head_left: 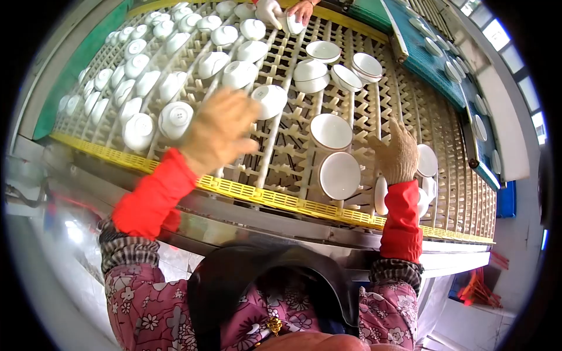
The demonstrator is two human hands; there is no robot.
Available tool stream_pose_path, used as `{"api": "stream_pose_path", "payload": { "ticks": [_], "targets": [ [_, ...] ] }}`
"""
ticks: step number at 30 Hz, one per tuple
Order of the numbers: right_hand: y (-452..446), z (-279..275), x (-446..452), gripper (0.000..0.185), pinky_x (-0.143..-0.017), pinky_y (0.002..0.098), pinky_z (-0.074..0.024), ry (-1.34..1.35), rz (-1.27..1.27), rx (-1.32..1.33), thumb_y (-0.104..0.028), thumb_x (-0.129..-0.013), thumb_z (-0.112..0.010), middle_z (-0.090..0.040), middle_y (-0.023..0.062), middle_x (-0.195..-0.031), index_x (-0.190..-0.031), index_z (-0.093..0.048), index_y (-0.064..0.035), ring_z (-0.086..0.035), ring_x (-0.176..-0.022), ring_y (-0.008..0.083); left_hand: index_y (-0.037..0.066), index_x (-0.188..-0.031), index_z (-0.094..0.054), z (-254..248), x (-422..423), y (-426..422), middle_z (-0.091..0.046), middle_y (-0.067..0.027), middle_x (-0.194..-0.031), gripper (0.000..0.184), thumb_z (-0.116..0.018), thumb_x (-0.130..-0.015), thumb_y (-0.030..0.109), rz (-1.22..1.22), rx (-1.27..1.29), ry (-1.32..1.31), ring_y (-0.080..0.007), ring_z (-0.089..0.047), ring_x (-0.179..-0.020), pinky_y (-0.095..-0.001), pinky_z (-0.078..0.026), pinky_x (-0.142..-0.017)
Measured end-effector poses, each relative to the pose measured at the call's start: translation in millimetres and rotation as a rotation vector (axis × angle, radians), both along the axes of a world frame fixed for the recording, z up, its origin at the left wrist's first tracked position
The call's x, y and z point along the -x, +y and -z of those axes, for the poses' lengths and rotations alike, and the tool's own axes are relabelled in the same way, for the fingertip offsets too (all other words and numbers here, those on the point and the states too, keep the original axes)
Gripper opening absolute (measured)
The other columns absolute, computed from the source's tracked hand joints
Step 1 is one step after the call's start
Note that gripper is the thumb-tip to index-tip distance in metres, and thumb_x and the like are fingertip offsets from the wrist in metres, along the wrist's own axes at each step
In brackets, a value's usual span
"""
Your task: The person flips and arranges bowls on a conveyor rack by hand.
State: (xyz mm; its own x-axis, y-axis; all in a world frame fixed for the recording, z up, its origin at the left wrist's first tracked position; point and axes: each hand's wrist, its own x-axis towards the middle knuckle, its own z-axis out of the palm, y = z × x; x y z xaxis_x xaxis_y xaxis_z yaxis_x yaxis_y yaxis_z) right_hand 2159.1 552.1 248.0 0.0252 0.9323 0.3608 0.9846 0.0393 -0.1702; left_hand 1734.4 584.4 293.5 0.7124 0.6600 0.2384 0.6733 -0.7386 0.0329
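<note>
My left hand (219, 128), in a tan glove and blurred by motion, is over the pegged rack with its fingers spread and nothing in them. Just beyond its fingertips a white bowl (270, 102) lies upside down. My right hand (400, 153), in a knit glove, is above the rack at the right, its fingers raised and apart. White bowls (426, 160) stand beside and below that wrist. Between my hands two bowls, one (331, 131) above the other (339, 175), show their insides.
Many upturned white bowls (139, 131) fill the rack's left side. A yellow edge strip (281, 201) borders the near side. At the far side, a co-worker's hands (302, 10) touch a bowl (294, 24). A green belt (430, 64) carries more bowls at the right.
</note>
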Motion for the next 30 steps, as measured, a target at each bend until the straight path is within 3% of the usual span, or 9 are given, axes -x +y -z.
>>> {"api": "stream_pose_path", "payload": {
  "ticks": [6,9,13,14,18,21,23,25,30],
  "targets": [
    [-7,22,-14,0.080,-0.134,0.0556,-0.0345,-0.317,0.159,0.012,-0.029,-0.082,-0.090,-0.057,0.0281,-0.163,-0.152,-0.065,-0.0021,-0.050,-0.154,0.0480,-0.002,-0.110,-0.079,95,-145,26,-0.080,-0.0180,-0.104,0.038,-0.072,-0.094,0.032,0.278,-0.242,-0.158,-0.0319,-0.073,-0.098,-0.0509,-0.054,-0.099],
    [-5,40,-25,0.081,-0.127,0.0540,-0.0434,-0.370,0.166,-0.140,-0.030,-0.086,-0.087,-0.063,0.0272,-0.157,-0.157,-0.061,-0.0030,-0.057,-0.147,0.0469,0.003,-0.102,-0.084,115,-177,40,-0.081,-0.0164,-0.096,0.032,-0.077,-0.092,0.032,0.142,-0.250,0.303,-0.0331,-0.074,-0.093,-0.0508,-0.056,-0.095],
    [-17,41,-42,0.068,-0.107,0.0516,-0.0580,0.164,0.219,0.071,-0.034,-0.098,-0.076,-0.072,0.0263,-0.140,-0.159,-0.061,-0.0078,-0.072,-0.129,0.0421,0.010,-0.097,-0.088,99,-156,29,-0.077,-0.0185,-0.086,0.035,-0.082,-0.092,0.044,0.105,0.276,-0.313,-0.0382,-0.075,-0.096,-0.0504,-0.058,-0.089],
    [-19,50,-49,0.064,-0.103,0.0500,-0.0600,0.126,0.182,0.028,-0.035,-0.101,-0.073,-0.074,0.0275,-0.134,-0.158,-0.062,-0.0082,-0.074,-0.124,0.0413,0.014,-0.111,-0.088,66,-144,19,-0.080,-0.0176,-0.099,0.031,-0.081,-0.096,0.040,0.007,0.556,-0.290,-0.0364,-0.076,-0.104,-0.0486,-0.060,-0.095],
    [-19,33,-51,0.057,-0.105,0.0435,-0.0604,0.444,0.115,0.061,-0.031,-0.104,-0.074,-0.074,0.0279,-0.142,-0.155,-0.067,-0.0058,-0.074,-0.129,0.0376,0.015,-0.137,-0.080,77,-52,44,-0.079,-0.0139,-0.130,0.034,-0.072,-0.105,0.021,0.386,0.073,-0.280,-0.0294,-0.075,-0.115,-0.0406,-0.062,-0.103],
    [-7,19,-44,0.047,-0.110,0.0408,-0.0596,1.064,0.030,0.026,-0.021,-0.105,-0.075,-0.075,0.0219,-0.147,-0.146,-0.070,0.0027,-0.074,-0.133,0.0350,0.010,-0.122,-0.079,78,-11,42,-0.078,-0.0167,-0.124,0.032,-0.080,-0.096,0.030,0.012,0.245,-0.096,-0.0321,-0.075,-0.111,-0.0440,-0.061,-0.095],
    [8,12,-35,0.044,-0.108,0.0386,-0.0602,0.566,-0.293,-0.217,-0.019,-0.110,-0.070,-0.077,0.0173,-0.139,-0.149,-0.070,0.0014,-0.074,-0.126,0.0261,0.008,-0.113,-0.076,34,-26,6,-0.077,-0.0177,-0.117,0.036,-0.086,-0.089,0.033,-0.581,0.551,-0.042,-0.0341,-0.075,-0.107,-0.0468,-0.060,-0.090],
    [24,-1,-13,0.043,-0.111,0.0402,-0.0590,0.458,-0.447,-0.293,-0.017,-0.110,-0.070,-0.077,0.0190,-0.140,-0.149,-0.069,0.0023,-0.074,-0.129,0.0290,0.006,-0.106,-0.070,52,-36,-1,-0.074,-0.0183,-0.108,0.043,-0.090,-0.083,0.036,-0.300,0.175,-0.172,-0.0365,-0.073,-0.102,-0.0481,-0.058,-0.089],
    [48,16,23,0.034,-0.103,0.0371,-0.0607,1.229,-0.339,0.061,-0.014,-0.106,-0.070,-0.076,0.0212,-0.136,-0.135,-0.071,0.0038,-0.076,-0.117,0.0344,-0.003,-0.118,-0.068,48,-69,-14,-0.069,-0.0145,-0.098,0.063,-0.092,-0.077,0.038,0.240,-0.175,-0.239,-0.0347,-0.072,-0.099,-0.0480,-0.056,-0.100]
  ]
}}
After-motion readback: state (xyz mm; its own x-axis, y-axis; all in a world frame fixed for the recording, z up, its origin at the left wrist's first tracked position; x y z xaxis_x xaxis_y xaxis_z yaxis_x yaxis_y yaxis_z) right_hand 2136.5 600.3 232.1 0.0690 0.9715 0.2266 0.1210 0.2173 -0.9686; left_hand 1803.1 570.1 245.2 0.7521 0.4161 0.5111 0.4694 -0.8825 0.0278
